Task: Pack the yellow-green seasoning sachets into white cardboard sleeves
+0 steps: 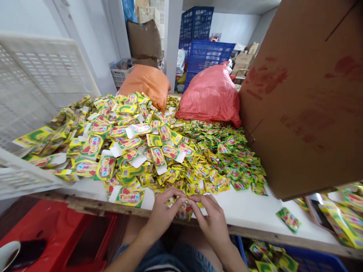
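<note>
**Small packet held between two hands at a table heaped with sweets**

A small yellow-and-green packet [185, 212] is gripped between both hands at the near edge of a white-topped table [246, 211]. The left hand [163, 211] is closed on the packet from the left, its fingers curled over the top; the right hand [211, 219] is closed on it from the right, with fingertips meeting those of the left hand above the packet. The packet is held just over the table's wooden front rim, directly in front of the body.

Just beyond the hands, a broad heap of small sachets [227, 158] is spread across the table, and to its left a pile of flat carton blanks [113, 143], printed in yellow, green and red, is stacked higher. One blank marked with large letters [129, 196] lies just beside the left hand. A single sachet [288, 219] lies apart on the bare table to the right.

At the back of the table an orange sack [146, 85] and a red sack [211, 96] are seen, with blue crates [208, 56] behind them. A large cardboard box [306, 98] fills the right side, and a white plastic crate [36, 87] is tilted at the left. Below the table a red stool [62, 234] is visible at lower left, and a blue bin [312, 260] holding more packets at lower right.
</note>
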`<state>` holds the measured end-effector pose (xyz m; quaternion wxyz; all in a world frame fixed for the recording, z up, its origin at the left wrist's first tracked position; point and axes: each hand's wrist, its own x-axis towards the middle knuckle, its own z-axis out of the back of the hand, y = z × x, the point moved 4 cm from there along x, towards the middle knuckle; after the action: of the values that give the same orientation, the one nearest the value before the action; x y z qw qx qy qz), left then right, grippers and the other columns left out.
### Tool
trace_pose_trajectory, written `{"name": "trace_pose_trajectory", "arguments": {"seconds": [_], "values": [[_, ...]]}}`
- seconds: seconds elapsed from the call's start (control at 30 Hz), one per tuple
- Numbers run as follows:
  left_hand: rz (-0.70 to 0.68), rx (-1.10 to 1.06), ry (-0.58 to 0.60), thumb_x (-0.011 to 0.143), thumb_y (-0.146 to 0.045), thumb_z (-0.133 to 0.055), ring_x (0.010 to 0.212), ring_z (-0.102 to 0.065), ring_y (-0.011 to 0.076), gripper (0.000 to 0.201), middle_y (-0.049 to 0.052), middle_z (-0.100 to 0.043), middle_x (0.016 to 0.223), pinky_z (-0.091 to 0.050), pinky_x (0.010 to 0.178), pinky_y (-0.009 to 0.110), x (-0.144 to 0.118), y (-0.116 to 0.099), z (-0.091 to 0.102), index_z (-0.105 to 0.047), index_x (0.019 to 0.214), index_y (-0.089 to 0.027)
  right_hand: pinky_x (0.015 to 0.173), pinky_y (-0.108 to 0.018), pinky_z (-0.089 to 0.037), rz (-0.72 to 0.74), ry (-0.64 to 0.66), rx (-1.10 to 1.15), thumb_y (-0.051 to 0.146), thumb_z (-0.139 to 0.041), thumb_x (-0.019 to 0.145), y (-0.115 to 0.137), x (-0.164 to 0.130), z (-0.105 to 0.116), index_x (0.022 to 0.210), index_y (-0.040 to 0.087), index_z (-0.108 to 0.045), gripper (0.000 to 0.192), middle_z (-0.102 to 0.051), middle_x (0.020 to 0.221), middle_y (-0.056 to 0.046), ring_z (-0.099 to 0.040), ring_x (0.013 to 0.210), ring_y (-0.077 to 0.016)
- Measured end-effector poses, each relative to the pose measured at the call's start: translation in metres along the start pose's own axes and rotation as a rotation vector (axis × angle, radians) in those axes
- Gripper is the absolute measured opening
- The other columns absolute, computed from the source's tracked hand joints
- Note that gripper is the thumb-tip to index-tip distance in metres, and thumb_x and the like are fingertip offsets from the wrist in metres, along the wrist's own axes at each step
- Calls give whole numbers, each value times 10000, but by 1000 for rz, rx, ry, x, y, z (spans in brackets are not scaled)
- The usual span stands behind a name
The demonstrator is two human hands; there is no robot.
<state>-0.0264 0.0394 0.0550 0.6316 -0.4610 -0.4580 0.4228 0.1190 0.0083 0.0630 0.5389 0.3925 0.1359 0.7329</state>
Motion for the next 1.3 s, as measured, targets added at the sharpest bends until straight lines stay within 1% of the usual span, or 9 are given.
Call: {"name": "trace_pose_trajectory", "arguments": {"seconds": [0.17, 0.33, 0.47, 0.63, 0.77, 0.87, 0.97, 1.1, 1.3], "values": [[-20, -83, 0, 798, -259, -578, 818, -600, 184, 123, 53, -664, 807, -451, 784, 299, -1, 7, -1, -666, 779, -175, 676, -302, -443, 7, 92, -46, 273, -492, 873, 3, 7, 3, 856, 214, -598, 123, -657, 790, -34, -583, 733, -183], [-56, -165, 18, 766, -225, -627, 846, -612, 189, 89, 54, -680, 847, -464, 790, 308, -9, 21, 1, -700, 812, -200, 779, -309, -464, 71, 167, 74, 223, -507, 868, -6, 1, 3, 958, 226, -610, 137, -657, 928, -45, -590, 885, -183], [-27, -91, 32, 778, -229, -617, 904, -601, 193, 155, 55, -684, 911, -455, 826, 312, -12, 30, 1, -707, 903, -238, 851, -324, -472, 43, 80, 163, 177, -498, 863, -17, -14, -7, 1098, 251, -582, 260, -633, 1053, -56, -569, 1006, -191], [-56, -9, 40, 790, -237, -599, 926, -598, 193, 153, 39, -701, 902, -447, 854, 309, -14, 29, 0, -705, 900, -251, 783, -321, -511, 37, -49, 169, 165, -463, 862, -12, -19, -10, 1033, 236, -632, 251, -660, 951, -69, -613, 922, -201], [-119, 161, 51, 811, -241, -560, 1016, -567, 197, 357, 74, -627, 1114, -434, 898, 326, 4, 16, 10, -544, 1168, -222, 749, -311, -523, -67, 86, -3, 268, -488, 832, -34, -23, 52, 997, 235, -645, 230, -667, 989, -86, -627, 897, -226], [-235, 540, 38, 836, -166, -478, 1171, -447, 222, 405, 99, -531, 1242, -326, 1002, 388, 42, 7, 22, -460, 1239, -201, 552, -260, -538, -279, 257, -198, 382, -606, 706, -77, -40, 118, 797, 266, -693, 171, -708, 772, -70, -662, 647, -220], [-312, 944, 73, 769, -14, -439, 1244, -337, 282, 565, 136, -445, 1325, -227, 1015, 494, 89, 10, 27, -367, 1307, -169, 518, -266, -530, -445, 356, -279, 441, -611, 678, -105, -59, 149, 792, 275, -701, 220, -697, 664, -52, -655, 566, -210], [-383, 1129, 190, 721, 12, -462, 1186, -379, 297, 549, 149, -498, 1250, -259, 958, 504, 132, 20, 23, -425, 1239, -165, 542, -277, -508, -478, 327, -249, 432, -499, 780, -107, -62, 119, 851, 240, -661, 261, -690, 698, -33, -642, 576, -191], [-421, 1120, 187, 656, -215, -665, 1063, -456, 305, 422, 133, -558, 1068, -300, 929, 470, 146, 9, 29, -509, 1041, -143, 545, -280, -450, -370, 45, -359, 359, -450, 845, -114, -10, 61, 754, 209, -611, 238, -679, 726, -25, -601, 542, -169]]}}
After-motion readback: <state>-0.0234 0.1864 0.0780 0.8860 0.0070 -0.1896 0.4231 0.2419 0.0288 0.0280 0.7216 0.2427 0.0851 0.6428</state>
